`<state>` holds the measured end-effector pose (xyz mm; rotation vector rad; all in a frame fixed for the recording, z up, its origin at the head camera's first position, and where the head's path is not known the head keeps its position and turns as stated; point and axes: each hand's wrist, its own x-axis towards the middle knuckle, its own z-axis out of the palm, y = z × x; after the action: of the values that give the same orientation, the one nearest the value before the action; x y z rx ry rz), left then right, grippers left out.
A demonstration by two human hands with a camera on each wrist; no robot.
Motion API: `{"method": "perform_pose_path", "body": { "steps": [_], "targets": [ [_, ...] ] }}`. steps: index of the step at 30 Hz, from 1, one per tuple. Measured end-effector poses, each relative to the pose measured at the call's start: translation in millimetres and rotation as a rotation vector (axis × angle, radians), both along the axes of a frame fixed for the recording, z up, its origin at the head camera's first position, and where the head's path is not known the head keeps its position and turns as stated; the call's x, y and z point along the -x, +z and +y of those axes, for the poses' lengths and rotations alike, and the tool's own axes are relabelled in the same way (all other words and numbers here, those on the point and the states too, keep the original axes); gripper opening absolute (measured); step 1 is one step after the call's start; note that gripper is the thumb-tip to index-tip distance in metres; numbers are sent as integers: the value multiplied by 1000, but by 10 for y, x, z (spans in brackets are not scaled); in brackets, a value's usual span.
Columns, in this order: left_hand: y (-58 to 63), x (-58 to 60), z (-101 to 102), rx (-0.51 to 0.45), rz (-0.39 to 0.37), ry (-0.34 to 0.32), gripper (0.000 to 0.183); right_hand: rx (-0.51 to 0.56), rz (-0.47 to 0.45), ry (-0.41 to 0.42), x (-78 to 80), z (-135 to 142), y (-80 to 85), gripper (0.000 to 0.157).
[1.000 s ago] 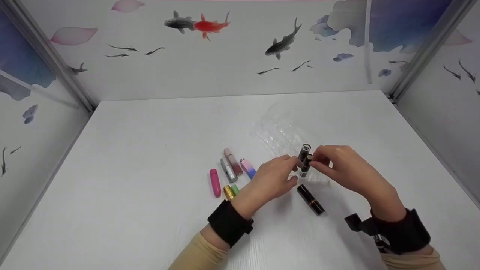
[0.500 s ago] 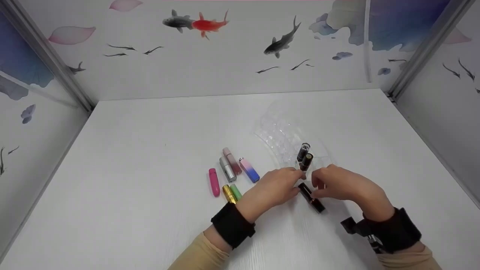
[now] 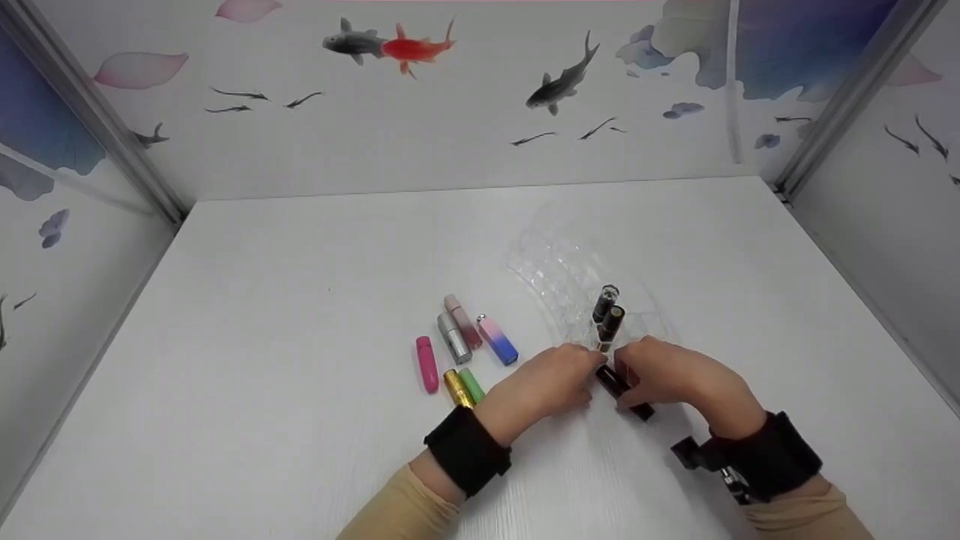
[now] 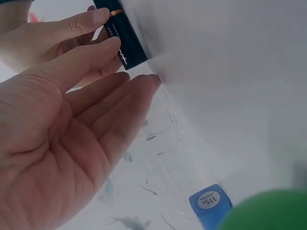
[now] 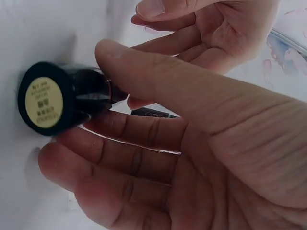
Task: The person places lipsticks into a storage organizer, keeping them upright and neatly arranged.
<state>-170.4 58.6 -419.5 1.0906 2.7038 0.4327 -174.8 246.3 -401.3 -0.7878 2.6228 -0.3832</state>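
A black lipstick [image 3: 612, 381] with a thin gold band lies slanted on the white table. My right hand [image 3: 675, 375] pinches it, thumb on one side and fingers on the other. In the right wrist view, the end of the lipstick [image 5: 44, 102] bears a pale yellow label. My left hand [image 3: 547, 380] is beside its far end, fingers extended; in the left wrist view, the left thumb overlaps the lipstick [image 4: 127, 40], and I cannot tell whether they touch. Just behind, two black lipstick tubes [image 3: 613, 321] stand in a clear plastic holder [image 3: 559, 262].
Left of my hands lie a pink tube [image 3: 427, 365], a silver tube [image 3: 454, 339], a pale pink lip gloss [image 3: 463, 321], a pink-and-blue lipstick [image 3: 497, 340], a gold tube [image 3: 458, 388] and a green tube [image 3: 472, 385]. Printed panels [image 3: 450, 150] wall the table.
My right hand has come down from the standing black tubes to the lying lipstick and taken hold of it. The left hand has shifted slightly toward me, away from the tubes.
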Motion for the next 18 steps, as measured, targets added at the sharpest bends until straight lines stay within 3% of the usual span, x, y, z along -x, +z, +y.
{"method": "perform_pose_path", "body": {
  "steps": [9, 18],
  "targets": [
    [-6, 3, -16, -21, -12, 0, 24, 26, -35, 13, 5, -51, -9, 26],
    [51, 20, -87, -41, 49, 62, 10, 72, -14, 69, 21, -54, -6, 17]
  ]
}}
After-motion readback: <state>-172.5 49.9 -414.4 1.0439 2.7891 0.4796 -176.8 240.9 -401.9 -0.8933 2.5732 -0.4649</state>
